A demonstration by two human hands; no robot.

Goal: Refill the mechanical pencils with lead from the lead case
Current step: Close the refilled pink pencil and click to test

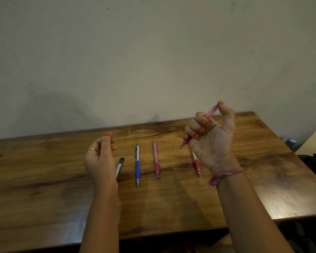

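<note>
Partly, right hand (211,136) hides pencil (196,164).

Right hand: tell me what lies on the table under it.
Under the raised right hand, which grips a pink pencil, another pink pencil lies on the wooden table. Only its grip and tip show; its upper barrel is covered by the hand.

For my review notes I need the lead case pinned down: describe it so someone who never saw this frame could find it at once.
On the wooden table, look just beside the raised left hand, at the left end of the row of pencils. The lead case lies flat there, next to the blue and silver pencil. It is the only short, black, flat-sided piece; its neighbours are long, thin, coloured pencils.
</note>
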